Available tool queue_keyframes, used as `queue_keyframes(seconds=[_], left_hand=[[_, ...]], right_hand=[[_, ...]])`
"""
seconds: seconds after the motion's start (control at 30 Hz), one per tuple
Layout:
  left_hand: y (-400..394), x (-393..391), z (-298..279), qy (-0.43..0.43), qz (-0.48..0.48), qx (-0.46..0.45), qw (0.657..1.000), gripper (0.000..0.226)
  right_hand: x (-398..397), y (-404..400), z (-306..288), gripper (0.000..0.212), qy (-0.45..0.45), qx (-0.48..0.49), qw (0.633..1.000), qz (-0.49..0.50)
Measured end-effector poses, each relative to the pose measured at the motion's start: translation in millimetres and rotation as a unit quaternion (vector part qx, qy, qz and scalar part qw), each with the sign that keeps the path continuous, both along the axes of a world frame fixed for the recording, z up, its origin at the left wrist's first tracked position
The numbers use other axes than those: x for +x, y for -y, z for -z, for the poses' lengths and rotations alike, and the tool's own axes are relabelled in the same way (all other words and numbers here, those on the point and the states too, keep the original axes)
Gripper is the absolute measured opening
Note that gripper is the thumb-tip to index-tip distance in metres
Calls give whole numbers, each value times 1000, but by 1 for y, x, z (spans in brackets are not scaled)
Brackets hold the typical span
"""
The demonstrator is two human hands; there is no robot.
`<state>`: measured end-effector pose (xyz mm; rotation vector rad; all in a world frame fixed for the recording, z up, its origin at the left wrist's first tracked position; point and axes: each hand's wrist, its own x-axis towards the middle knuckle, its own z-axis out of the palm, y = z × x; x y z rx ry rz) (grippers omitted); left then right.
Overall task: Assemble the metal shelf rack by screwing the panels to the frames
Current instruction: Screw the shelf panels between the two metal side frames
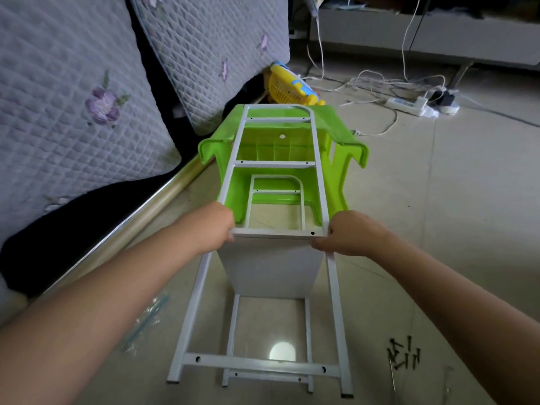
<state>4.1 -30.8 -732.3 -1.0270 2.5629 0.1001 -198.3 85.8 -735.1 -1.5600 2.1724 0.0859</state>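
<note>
From the head camera, a white metal frame point(318, 171) lies lengthwise over the tiled floor point(438, 214), its far end resting on an overturned green plastic stool point(339, 159). A second white frame point(230, 331) lies lower, beneath it. A white panel point(271, 264) stands between the two, its upper edge against the upper frame's crossbar. The left hand point(214, 226) grips the panel's left top corner with curled fingers; the right hand point(347, 233) pinches the right corner, thumb on the edge. Black screws point(404, 356) lie scattered on the floor at right, a clear plastic bag point(146, 320) at left. A quilted sofa cover point(73, 112) fills the left side.
</note>
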Motion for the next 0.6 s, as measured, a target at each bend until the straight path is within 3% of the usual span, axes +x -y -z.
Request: queue_keyframes(seconds=[0.17,0.4,0.6], left_hand=[[-10,8,1,-31,-33,8,999,26],[-12,9,-1,-14,-37,15,999,29],[-9,12,-7,26,38,7,999,30]], right_hand=[[-2,-3,9,42,92,5,994,66],[1,-4,11,39,77,23,995,62],[14,-7,3,35,-2,49,995,91]])
